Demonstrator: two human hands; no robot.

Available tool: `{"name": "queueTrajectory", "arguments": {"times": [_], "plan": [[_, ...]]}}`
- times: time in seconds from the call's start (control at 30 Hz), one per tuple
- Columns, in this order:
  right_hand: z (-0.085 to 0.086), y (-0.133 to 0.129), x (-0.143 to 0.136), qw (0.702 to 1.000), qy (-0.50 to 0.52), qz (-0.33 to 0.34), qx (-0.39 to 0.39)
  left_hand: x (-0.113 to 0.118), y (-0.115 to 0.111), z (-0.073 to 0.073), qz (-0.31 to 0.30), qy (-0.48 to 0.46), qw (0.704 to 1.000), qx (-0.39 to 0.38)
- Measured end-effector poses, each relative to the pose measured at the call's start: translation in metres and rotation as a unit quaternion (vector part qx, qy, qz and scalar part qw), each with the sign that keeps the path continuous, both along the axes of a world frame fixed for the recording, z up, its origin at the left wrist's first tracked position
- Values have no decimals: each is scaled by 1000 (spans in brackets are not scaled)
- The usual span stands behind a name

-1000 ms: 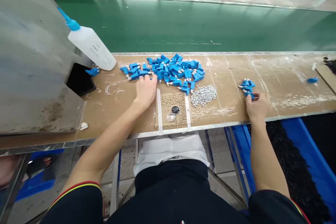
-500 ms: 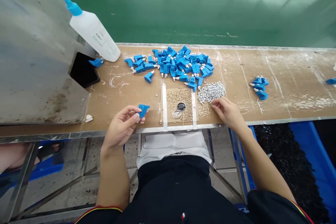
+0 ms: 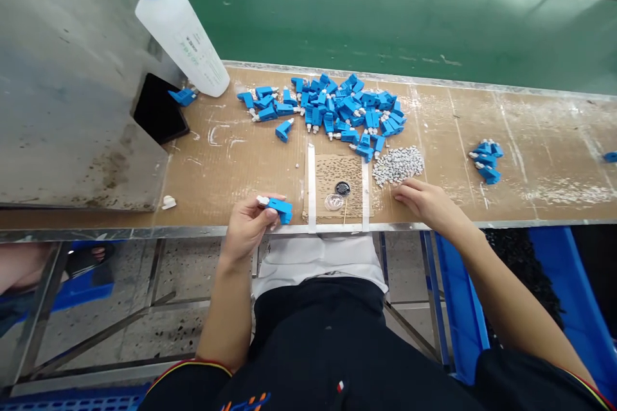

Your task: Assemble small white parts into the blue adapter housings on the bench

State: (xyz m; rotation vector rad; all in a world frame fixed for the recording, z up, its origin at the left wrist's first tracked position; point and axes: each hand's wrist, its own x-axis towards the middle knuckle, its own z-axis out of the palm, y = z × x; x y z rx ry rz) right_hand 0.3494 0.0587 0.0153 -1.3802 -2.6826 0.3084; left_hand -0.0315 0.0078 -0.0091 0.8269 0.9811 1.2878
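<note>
My left hand [image 3: 245,226] pinches a blue plastic part [image 3: 280,209] with a white tip pointing left, just over the table's front edge. My right hand [image 3: 428,201] is at the near side of a heap of tiny grey-white pieces [image 3: 399,165]. Its thumb and fingers are pressed together; anything between them is too small to make out. Between my hands, a speckled cardboard pad [image 3: 332,169] is held down by white tape strips. A small round dish of black stuff [image 3: 342,188], a clear round lid [image 3: 333,202] and a thin wooden stick [image 3: 346,210] lie on it.
A large pile of blue parts [image 3: 337,106] lies behind the pad, a few more blue parts [image 3: 488,160] to the right. At left are a white squeeze bottle [image 3: 186,42], a black flat object [image 3: 158,109] and a metal box [image 3: 72,90]. A green belt [image 3: 337,19] runs behind.
My left hand has moved right and turned the blue part, so its white tip now points left. My right hand stays by the grey pieces, fingers still pinched. The view has shifted slightly.
</note>
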Motion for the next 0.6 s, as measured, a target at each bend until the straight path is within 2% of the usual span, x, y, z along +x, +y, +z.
{"name": "queueTrajectory", "arguments": {"times": [0.13, 0.3, 0.4, 0.6], "plan": [[5, -4, -7, 998, 55, -3, -32, 13, 3, -1, -2, -4, 999, 39], [1, -16, -13, 981, 160, -102, -41, 19, 6, -3, -2, 6, 999, 34], [-2, -19, -13, 973, 170, -141, -61, 17, 5, -5, 0, 15, 1000, 2], [3, -3, -12, 986, 102, -83, -103, 16, 4, -4, -18, 32, 999, -12]]}}
